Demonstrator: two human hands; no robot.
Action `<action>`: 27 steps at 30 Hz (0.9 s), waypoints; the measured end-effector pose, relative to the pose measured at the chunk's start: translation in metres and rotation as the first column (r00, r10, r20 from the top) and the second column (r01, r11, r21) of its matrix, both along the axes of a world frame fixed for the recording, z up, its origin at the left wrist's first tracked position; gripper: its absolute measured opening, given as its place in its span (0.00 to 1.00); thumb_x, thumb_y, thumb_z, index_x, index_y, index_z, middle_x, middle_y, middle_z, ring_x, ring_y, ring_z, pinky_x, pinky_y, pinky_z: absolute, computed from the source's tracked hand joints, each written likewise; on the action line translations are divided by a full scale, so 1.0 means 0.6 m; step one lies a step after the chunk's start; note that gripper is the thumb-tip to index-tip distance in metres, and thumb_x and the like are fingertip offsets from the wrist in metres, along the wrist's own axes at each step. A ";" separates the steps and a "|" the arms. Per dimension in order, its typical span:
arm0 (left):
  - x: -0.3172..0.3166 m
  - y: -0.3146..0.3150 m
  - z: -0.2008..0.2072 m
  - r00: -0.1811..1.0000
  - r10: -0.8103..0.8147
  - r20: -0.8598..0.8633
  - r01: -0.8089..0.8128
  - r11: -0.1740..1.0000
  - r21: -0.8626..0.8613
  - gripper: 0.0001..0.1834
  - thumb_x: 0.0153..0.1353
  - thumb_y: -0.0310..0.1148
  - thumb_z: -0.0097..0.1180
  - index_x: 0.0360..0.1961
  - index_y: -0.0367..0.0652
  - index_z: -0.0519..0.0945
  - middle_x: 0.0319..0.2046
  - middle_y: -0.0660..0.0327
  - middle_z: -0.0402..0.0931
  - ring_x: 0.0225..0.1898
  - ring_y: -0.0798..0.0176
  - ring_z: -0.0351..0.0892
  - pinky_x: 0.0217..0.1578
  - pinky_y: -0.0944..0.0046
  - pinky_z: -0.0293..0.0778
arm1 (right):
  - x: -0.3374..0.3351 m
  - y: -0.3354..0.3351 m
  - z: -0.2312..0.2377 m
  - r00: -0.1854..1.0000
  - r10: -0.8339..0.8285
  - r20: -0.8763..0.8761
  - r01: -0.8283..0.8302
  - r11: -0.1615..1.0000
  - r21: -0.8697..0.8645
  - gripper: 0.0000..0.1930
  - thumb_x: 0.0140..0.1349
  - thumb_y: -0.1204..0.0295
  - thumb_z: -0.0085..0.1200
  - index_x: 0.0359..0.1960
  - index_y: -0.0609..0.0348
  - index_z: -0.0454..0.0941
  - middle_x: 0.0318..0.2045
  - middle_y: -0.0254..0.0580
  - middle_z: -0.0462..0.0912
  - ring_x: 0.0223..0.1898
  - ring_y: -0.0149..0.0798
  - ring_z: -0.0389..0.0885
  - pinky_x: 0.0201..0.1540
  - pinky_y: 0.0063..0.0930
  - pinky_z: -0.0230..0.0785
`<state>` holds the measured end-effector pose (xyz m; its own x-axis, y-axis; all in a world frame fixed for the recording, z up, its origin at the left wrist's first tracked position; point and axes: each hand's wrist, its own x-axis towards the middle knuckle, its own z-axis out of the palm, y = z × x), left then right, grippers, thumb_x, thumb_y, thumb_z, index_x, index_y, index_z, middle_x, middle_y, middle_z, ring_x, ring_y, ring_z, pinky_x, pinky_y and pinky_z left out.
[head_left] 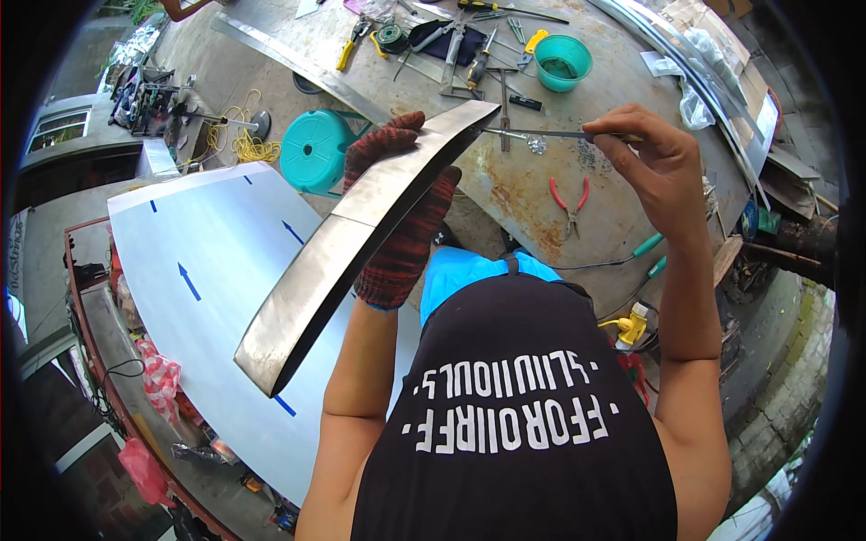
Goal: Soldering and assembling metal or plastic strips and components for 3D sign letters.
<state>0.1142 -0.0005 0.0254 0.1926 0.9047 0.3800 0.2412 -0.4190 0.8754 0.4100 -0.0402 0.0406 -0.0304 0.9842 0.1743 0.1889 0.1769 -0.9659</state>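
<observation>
My left hand, in a red-and-black knitted glove, is closed around a long, curved, hollow sheet-metal piece. The piece is silver with a seam across its middle and slants from the lower left up to the right. My bare right hand pinches a thin, dark rod-like tool between thumb and fingers. Its slim tip points left, at the open underside of the metal piece's upper end; whether they touch I cannot tell. Just below the right hand, red-handled pliers lie on the stained metal worktable.
A teal bowl, a screwdriver and yellow-handled snips lie across the table's far side. Long metal strips line its right edge. To the left are a teal stool and a large film-covered sheet.
</observation>
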 end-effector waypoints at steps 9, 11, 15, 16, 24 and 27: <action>0.001 -0.004 0.000 0.990 -0.021 0.137 0.025 0.999 -0.031 0.32 0.51 0.21 0.76 0.55 0.38 0.72 0.58 0.45 0.78 0.59 0.53 0.80 0.62 0.56 0.77 | -0.005 0.008 -0.001 0.999 0.021 0.032 -0.021 1.000 -0.005 0.08 0.67 0.81 0.59 0.45 0.65 0.87 0.41 0.38 0.86 0.44 0.29 0.85 0.50 0.23 0.75; 0.000 -0.004 0.001 0.991 -0.040 0.125 0.044 0.999 -0.027 0.31 0.51 0.21 0.76 0.54 0.38 0.72 0.58 0.45 0.79 0.58 0.54 0.81 0.61 0.58 0.77 | -0.005 0.010 0.000 0.999 0.026 0.034 -0.026 1.000 -0.005 0.08 0.68 0.80 0.59 0.45 0.65 0.87 0.41 0.38 0.87 0.44 0.28 0.85 0.50 0.23 0.75; 0.002 -0.002 -0.001 0.995 -0.028 0.098 0.027 1.000 0.009 0.31 0.50 0.22 0.76 0.53 0.38 0.73 0.58 0.46 0.79 0.57 0.55 0.81 0.59 0.59 0.78 | -0.003 0.010 0.007 0.999 0.018 0.048 -0.018 1.000 0.011 0.08 0.68 0.80 0.59 0.46 0.64 0.87 0.41 0.38 0.87 0.43 0.28 0.85 0.50 0.22 0.75; 0.003 -0.003 0.001 0.996 -0.015 0.087 0.014 1.000 0.006 0.31 0.50 0.22 0.76 0.53 0.38 0.73 0.57 0.47 0.80 0.57 0.56 0.82 0.59 0.59 0.78 | -0.004 0.010 0.008 0.999 0.016 0.048 -0.017 1.000 0.005 0.08 0.68 0.80 0.59 0.46 0.64 0.87 0.41 0.38 0.87 0.43 0.28 0.85 0.50 0.23 0.75; 0.001 0.000 -0.005 0.997 -0.006 0.074 0.009 0.999 -0.045 0.30 0.48 0.22 0.77 0.52 0.38 0.75 0.56 0.48 0.81 0.55 0.57 0.83 0.58 0.59 0.78 | -0.004 0.013 0.008 0.999 0.040 0.033 -0.040 0.999 -0.002 0.08 0.68 0.80 0.59 0.46 0.64 0.87 0.41 0.38 0.87 0.44 0.28 0.85 0.50 0.23 0.76; 0.006 -0.002 -0.001 0.998 0.012 0.062 -0.013 1.000 0.023 0.29 0.48 0.22 0.76 0.51 0.37 0.75 0.56 0.48 0.81 0.55 0.57 0.83 0.58 0.59 0.78 | -0.004 0.014 0.006 0.999 0.043 0.024 -0.043 0.999 -0.016 0.08 0.68 0.80 0.59 0.46 0.64 0.87 0.41 0.38 0.88 0.44 0.28 0.85 0.51 0.23 0.76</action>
